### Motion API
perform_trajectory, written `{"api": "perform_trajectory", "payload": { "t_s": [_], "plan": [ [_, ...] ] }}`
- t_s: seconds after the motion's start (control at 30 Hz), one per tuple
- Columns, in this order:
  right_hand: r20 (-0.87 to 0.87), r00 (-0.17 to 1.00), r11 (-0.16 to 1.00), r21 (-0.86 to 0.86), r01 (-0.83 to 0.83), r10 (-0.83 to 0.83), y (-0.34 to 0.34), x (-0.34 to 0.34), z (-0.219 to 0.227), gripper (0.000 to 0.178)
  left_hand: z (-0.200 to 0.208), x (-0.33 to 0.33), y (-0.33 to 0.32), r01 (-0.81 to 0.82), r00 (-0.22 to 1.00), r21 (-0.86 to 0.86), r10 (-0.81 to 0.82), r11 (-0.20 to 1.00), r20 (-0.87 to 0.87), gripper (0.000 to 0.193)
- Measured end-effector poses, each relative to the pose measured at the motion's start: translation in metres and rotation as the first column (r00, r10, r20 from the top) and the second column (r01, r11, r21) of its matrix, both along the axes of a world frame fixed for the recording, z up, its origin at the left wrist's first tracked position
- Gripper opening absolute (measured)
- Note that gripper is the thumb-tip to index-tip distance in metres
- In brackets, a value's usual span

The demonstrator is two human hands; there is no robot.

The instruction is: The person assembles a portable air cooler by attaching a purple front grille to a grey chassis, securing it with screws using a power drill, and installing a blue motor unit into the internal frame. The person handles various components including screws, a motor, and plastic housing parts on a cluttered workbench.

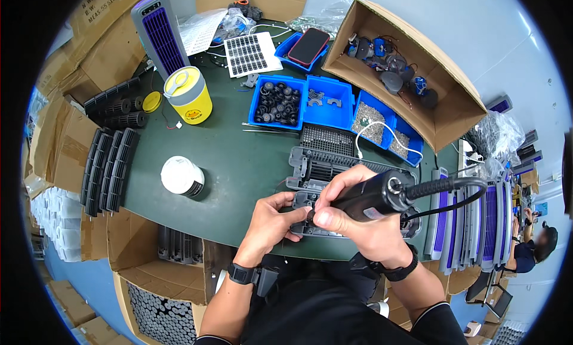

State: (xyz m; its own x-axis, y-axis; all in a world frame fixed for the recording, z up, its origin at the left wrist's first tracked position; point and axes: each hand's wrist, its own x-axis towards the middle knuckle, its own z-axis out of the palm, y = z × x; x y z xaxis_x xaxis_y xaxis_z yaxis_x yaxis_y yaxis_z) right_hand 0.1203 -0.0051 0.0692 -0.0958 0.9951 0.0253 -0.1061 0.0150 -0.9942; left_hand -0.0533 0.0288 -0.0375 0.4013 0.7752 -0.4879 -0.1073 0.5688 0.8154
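My right hand [364,219] is wrapped round a black electric screwdriver [373,197] with a thick cable at its rear. The tool tilts down to the left over a grey plastic fan housing [307,228] near the table's front edge. My left hand [271,221] is closed on the left end of that housing, thumb beside the screwdriver's tip. The tip and any screw under it are hidden by my fingers. Just behind lies a second grey housing [304,171] with a black ribbed fan roller [328,171] in it.
Blue bins hold black round parts [277,103], grey brackets [316,98] and screws [370,115]. A cardboard box [418,43] of motors stands behind. Left are a yellow container [190,97], a white-topped tub [181,176] and fan rollers [110,169]. Purple-grey fans [471,219] stand right; another person [531,246] sits beyond.
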Motion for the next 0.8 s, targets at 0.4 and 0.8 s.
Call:
{"api": "perform_trajectory", "payload": {
  "t_s": [0.4,0.8],
  "plan": [
    [0.071,0.959,0.962,0.004,-0.274,0.273,0.003,0.001,0.007,0.031,-0.018,-0.004,-0.002,-0.028,0.998,0.093,0.023,0.995,0.051,0.038],
    [0.022,0.944,0.931,0.16,-0.328,0.329,-0.015,0.038,0.021,0.029,-0.007,0.008,-0.007,-0.021,1.0,0.146,0.024,0.989,-0.02,0.023]
  ]
}}
